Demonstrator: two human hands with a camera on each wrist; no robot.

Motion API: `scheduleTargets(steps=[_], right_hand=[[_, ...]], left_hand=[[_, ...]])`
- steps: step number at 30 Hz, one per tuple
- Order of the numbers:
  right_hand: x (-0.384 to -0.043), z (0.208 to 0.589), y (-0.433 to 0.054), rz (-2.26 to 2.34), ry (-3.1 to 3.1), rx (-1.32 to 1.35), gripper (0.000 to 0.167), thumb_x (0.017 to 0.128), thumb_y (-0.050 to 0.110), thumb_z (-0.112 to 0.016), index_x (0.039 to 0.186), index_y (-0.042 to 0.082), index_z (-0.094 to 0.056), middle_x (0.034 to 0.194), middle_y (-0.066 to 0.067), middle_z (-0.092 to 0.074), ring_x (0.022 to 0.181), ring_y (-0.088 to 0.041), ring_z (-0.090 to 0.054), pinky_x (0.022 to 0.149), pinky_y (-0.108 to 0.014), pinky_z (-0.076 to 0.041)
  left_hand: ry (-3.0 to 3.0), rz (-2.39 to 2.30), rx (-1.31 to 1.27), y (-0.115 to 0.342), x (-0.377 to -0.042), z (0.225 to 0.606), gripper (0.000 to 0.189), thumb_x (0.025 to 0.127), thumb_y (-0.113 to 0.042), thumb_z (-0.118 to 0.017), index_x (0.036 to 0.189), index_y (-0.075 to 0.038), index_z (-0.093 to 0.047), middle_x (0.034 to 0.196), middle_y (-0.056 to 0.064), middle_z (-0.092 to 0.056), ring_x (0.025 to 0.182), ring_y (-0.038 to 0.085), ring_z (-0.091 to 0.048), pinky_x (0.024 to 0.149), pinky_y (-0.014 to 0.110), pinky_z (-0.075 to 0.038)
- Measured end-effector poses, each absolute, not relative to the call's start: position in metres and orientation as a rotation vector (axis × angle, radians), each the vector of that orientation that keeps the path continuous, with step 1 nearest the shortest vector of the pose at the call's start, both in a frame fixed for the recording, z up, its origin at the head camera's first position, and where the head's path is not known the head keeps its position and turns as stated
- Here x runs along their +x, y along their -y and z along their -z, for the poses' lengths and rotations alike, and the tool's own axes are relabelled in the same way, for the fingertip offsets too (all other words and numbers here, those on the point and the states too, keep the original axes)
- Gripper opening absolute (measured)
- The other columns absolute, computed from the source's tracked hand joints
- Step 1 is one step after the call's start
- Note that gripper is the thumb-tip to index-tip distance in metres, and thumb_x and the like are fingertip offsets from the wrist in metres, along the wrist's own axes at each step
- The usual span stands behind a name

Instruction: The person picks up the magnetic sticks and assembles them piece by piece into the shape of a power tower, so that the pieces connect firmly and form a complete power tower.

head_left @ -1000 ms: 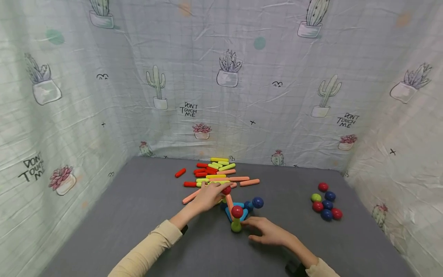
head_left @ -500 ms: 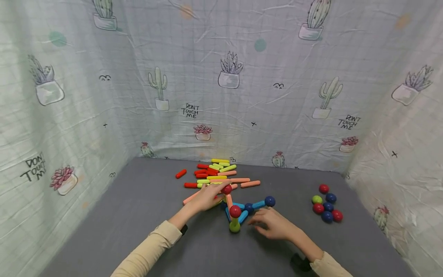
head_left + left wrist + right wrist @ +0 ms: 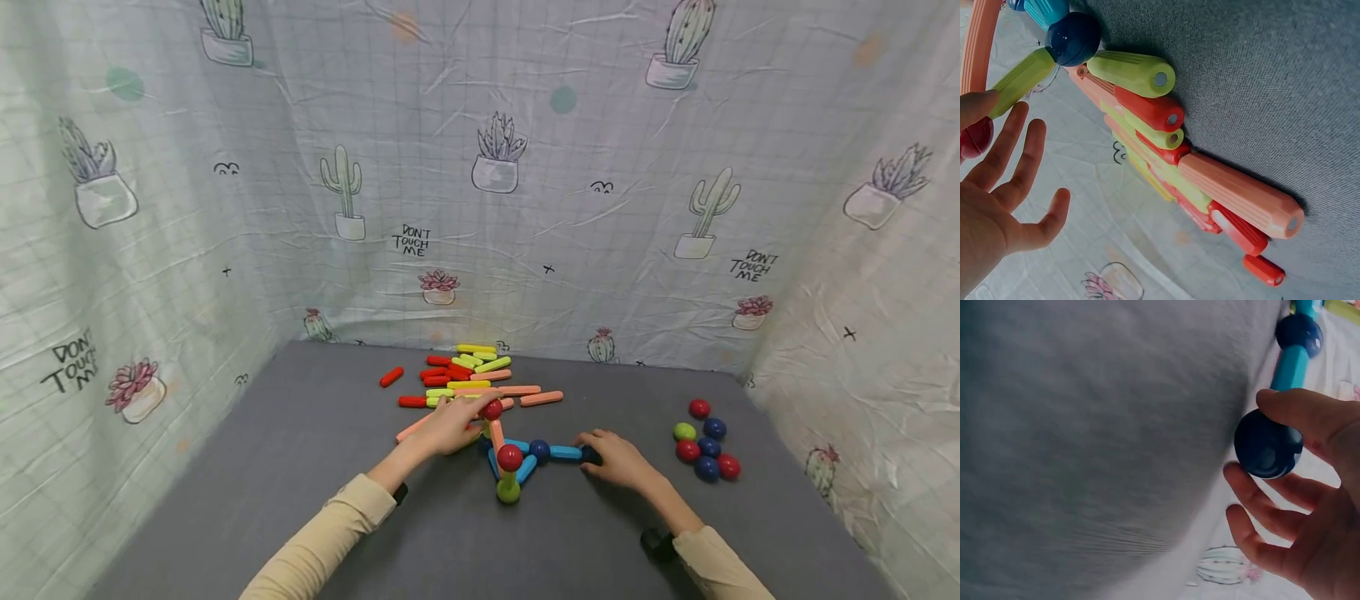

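In the head view my left hand (image 3: 447, 427) pinches a red ball (image 3: 492, 409) high on a magnetic stick-and-ball frame. A salmon stick (image 3: 497, 435) runs from it to a nearer red ball (image 3: 510, 457), above a green ball (image 3: 508, 491). The left wrist view has a lime stick (image 3: 1025, 81) slanting from the held ball to a dark blue ball (image 3: 1073, 39). Blue sticks form the base around a blue ball (image 3: 539, 451). From that ball a blue stick (image 3: 566, 452) points right, ending in another dark blue ball (image 3: 1267, 445) gripped by my right hand (image 3: 618, 461).
Behind the frame lie loose red, yellow, lime and salmon sticks (image 3: 542, 398), with one red stick (image 3: 392, 377) apart at left. Several red, blue and green balls (image 3: 708, 447) cluster at the right of the grey table (image 3: 315, 442). Patterned cloth (image 3: 570, 225) encloses the back and sides.
The blue stick with its end ball has swung out to point right. My right hand has moved right from beside the frame and now grips that ball. My left hand stays put.
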State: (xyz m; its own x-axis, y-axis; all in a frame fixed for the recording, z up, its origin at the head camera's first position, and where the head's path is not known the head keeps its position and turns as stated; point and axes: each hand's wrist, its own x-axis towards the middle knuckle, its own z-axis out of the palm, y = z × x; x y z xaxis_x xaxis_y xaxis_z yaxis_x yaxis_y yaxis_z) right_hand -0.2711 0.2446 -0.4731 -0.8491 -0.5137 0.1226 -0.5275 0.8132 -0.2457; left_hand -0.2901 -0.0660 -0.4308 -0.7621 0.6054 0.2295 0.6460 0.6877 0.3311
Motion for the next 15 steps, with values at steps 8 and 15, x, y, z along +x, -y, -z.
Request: scheduleTargets(steps=[8,15], right_hand=[[-0.271,0.428,-0.226,-0.566,2.799,0.865,0.038,0.072,0.012,-0.072,0.107,0.010,-0.057,0.102,-0.007,-0.061,0.092,-0.024,-0.057,0.076,-0.040,-0.048],[-0.278,0.417,-0.193,-0.776,2.622,1.185,0.056,0.074,0.005,-0.069,0.124,0.016,-0.047,0.111,-0.008,-0.056,0.092,-0.018,-0.058,0.072,-0.027,-0.050]], left_hand=[[2.713,0.674,-1.111,0.069,-0.290,0.432,0.056,0.085,-0.014,-0.059,0.134,-0.030,-0.037,0.103,-0.004,-0.059,0.069,0.010,-0.052,0.052,0.016,-0.037],[2.686,0.702,-1.128,0.069,-0.290,0.433,0.057,0.085,-0.015,-0.059,0.135,-0.024,-0.033,0.090,-0.003,-0.060,0.057,0.004,-0.046,0.049,0.016,-0.037]])
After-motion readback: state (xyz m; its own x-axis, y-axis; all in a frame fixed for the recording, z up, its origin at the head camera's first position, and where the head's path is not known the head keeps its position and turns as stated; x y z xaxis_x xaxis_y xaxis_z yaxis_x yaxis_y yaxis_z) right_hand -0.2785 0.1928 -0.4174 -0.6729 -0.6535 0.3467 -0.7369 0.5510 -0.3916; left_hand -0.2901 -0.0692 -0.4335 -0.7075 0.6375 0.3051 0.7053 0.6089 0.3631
